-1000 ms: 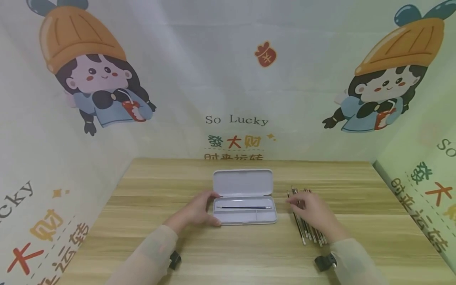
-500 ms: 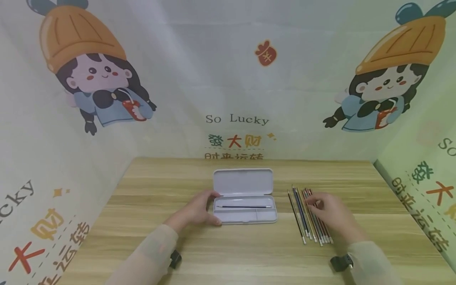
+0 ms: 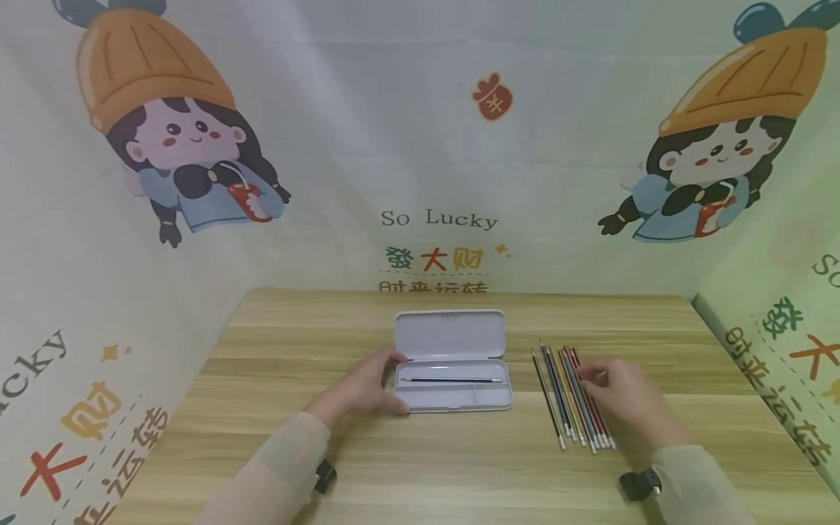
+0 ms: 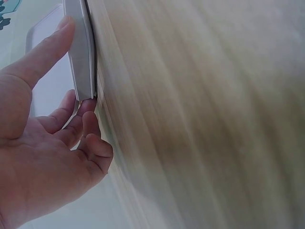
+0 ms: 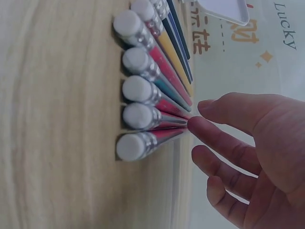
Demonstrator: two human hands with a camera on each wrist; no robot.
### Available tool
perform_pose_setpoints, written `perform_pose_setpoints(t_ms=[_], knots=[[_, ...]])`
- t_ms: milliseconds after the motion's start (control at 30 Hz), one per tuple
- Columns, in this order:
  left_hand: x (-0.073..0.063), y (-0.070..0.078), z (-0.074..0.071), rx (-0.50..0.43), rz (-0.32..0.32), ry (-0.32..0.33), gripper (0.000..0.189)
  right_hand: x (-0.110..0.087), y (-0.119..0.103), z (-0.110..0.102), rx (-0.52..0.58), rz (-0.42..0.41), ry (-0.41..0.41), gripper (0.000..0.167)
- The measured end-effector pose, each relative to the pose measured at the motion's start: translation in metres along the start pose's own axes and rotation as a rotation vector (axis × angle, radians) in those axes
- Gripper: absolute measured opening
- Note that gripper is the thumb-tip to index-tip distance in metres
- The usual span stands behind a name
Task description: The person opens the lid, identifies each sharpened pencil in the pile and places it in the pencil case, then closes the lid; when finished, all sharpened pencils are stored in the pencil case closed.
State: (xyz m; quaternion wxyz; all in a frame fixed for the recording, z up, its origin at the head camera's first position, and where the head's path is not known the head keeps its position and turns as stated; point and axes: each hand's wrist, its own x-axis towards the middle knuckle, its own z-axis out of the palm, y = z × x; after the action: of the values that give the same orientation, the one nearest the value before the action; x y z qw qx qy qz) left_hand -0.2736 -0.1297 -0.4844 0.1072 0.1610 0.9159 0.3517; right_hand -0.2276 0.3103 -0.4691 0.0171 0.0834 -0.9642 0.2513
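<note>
1. The pencil case (image 3: 434, 399) is gripped at its left end by the left hand (image 3: 361, 383); were this grip slackened, it might be nudged askew.
2. The right hand (image 3: 623, 394) is held with bent fingers at the pencils (image 3: 569, 401); whether one is pinched cannot be told.
3. Because the pencils are laid side by side, two might be caught at once, or neighbours rolled away.
4. The pencils are spread on the table (image 3: 262, 364) by the right hand, well apart from the left hand.
5. Between the hands, a single pencil (image 3: 453, 380) is held in the pencil case's back compartment.
</note>
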Motion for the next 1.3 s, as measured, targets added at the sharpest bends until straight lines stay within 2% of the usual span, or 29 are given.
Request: perform_pose_setpoints(t_ms=[500,767,1300], knots=[[-0.001,0.001,0.0,-0.005,-0.012,-0.005,0.086,0.007,0.001,-0.002,-0.063,0.053,-0.064,0.021],[0.0,0.0,0.0,-0.001,-0.013,-0.007,0.086,0.009,0.0,0.0,-0.135,0.021,-0.056,0.025],[-0.001,0.001,-0.001,-0.012,-0.014,-0.007,0.086,0.014,-0.001,0.003,-0.172,0.049,-0.051,0.031]])
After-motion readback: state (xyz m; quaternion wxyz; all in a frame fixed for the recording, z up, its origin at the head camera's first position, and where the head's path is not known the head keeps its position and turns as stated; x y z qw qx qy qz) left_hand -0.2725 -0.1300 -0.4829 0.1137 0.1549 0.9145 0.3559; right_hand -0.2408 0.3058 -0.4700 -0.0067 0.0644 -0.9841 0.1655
